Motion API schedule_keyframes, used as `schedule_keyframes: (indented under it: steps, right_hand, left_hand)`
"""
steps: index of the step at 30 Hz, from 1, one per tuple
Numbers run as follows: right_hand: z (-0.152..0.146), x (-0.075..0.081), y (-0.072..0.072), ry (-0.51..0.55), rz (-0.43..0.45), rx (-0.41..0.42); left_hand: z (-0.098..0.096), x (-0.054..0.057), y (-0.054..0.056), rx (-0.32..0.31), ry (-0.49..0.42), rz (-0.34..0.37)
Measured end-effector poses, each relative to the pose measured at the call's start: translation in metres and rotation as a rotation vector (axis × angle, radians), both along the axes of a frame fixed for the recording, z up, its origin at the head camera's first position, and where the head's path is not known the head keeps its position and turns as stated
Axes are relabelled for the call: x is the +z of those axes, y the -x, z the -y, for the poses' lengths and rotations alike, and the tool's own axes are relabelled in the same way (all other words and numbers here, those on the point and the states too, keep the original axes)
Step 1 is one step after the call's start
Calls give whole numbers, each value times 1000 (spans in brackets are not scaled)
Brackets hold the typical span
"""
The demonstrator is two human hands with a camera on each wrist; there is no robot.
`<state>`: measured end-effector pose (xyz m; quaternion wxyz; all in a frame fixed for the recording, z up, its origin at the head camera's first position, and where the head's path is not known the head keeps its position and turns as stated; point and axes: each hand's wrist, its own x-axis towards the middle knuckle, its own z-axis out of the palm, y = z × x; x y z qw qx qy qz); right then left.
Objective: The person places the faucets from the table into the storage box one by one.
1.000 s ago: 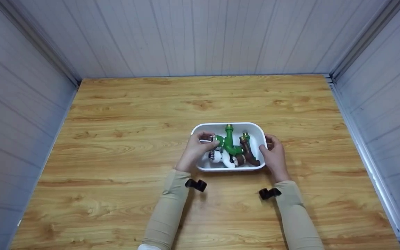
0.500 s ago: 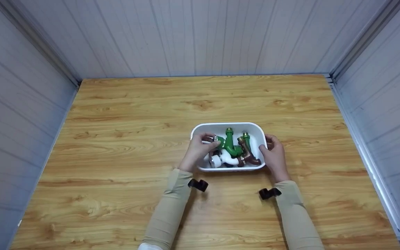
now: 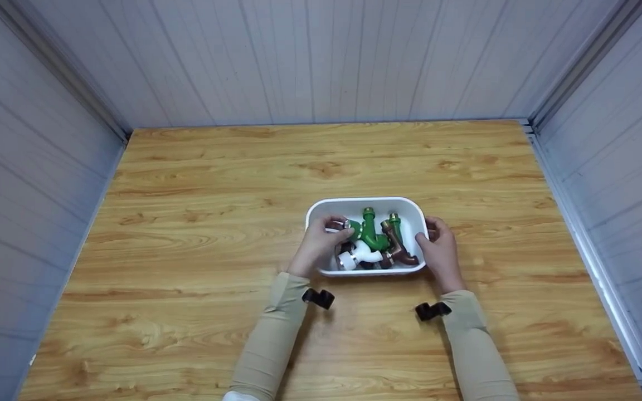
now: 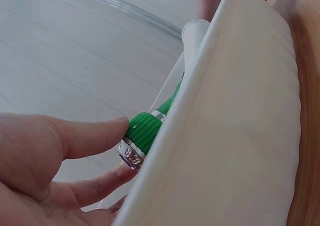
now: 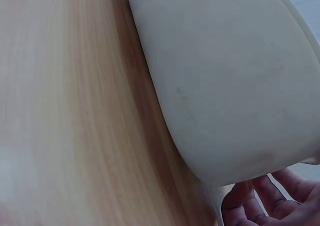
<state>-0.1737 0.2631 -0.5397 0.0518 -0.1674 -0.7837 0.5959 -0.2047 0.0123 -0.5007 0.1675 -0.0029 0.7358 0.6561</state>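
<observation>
A white plastic tub [image 3: 365, 199] holds several taps. My left hand [image 3: 316, 244] reaches over the tub's left end and pinches the ribbed knob of a green tap [image 3: 371, 234]; in the left wrist view the thumb lies against that green knob [image 4: 144, 131], with a silver band below it. In front of it lies a white tap [image 3: 361, 255]. To the right is a brown tap [image 3: 397, 245], partly covering a second green tap [image 3: 395, 221]. My right hand [image 3: 441, 250] grips the tub's right end, thumb at the rim and fingers outside. Taps lower in the pile are partly hidden.
The tub stands on a wood-grain table [image 3: 204, 234]. Pale panel walls [image 3: 310, 61] enclose the back and both sides. A black wrist mount [image 3: 319, 298] sits on the left sleeve, another black mount [image 3: 432, 311] on the right.
The held green tap has shifted slightly toward me. The white and brown taps have rolled and settled differently beside it. My right hand stays on the tub's end.
</observation>
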Motion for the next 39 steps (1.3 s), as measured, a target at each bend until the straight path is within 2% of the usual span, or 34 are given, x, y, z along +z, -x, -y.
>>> schedule_keyframes:
  steps: [12,15,19,21,30,33,34,39]
  right_hand:
    - [2,0,0,35,-17,8]
    - [2,0,1,27,-13,7]
    - [2,0,2,10,0,7]
    - [2,0,3,12,8,3]
    - [0,-1,5,25,31,5]
    - [-1,0,6,29,35,12]
    - [-2,0,6,22,36,18]
    - [-4,2,5,-12,52,49]
  left_hand:
    - [2,2,-2,-8,66,-34]
    - [1,4,-2,27,16,14]
    - [1,8,-2,80,-110,89]
    - [2,10,-2,88,-132,99]
    - [9,16,-9,89,-122,113]
    - [12,16,-11,74,-129,90]
    - [14,20,-14,65,-137,83]
    - [21,19,-18,53,-180,30]
